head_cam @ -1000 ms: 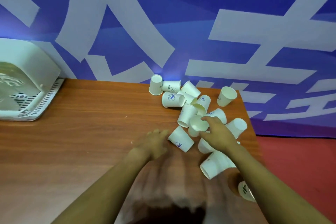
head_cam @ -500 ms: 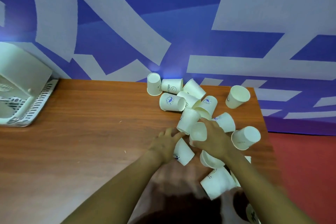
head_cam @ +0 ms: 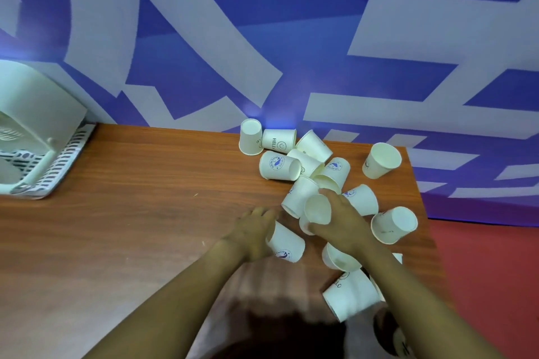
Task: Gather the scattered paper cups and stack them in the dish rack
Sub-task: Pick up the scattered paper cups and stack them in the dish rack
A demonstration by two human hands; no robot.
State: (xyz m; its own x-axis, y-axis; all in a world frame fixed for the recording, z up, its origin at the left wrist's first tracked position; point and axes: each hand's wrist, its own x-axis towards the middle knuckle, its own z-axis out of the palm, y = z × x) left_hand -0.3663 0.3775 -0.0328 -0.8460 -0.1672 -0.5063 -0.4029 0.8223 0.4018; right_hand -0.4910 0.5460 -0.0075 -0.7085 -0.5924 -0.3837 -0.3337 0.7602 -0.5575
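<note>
Several white paper cups lie scattered on the right part of the wooden table (head_cam: 145, 213), most on their sides. My right hand (head_cam: 341, 224) grips one cup (head_cam: 318, 208) with its open mouth turned toward me, in the middle of the pile. My left hand (head_cam: 253, 233) holds another cup (head_cam: 287, 243) lying on its side just left of it. The white dish rack (head_cam: 38, 154) stands at the table's far left, partly cut off by the frame edge.
A blue and white patterned wall runs behind the table. The table's right edge drops to a red floor (head_cam: 490, 271). One cup (head_cam: 382, 160) lies apart near the back right corner, and another cup (head_cam: 350, 299) lies close to me under my right forearm.
My left hand has moved right and closed around the cup lying on its side. My right hand has kept its cup, lifting it slightly within the pile.
</note>
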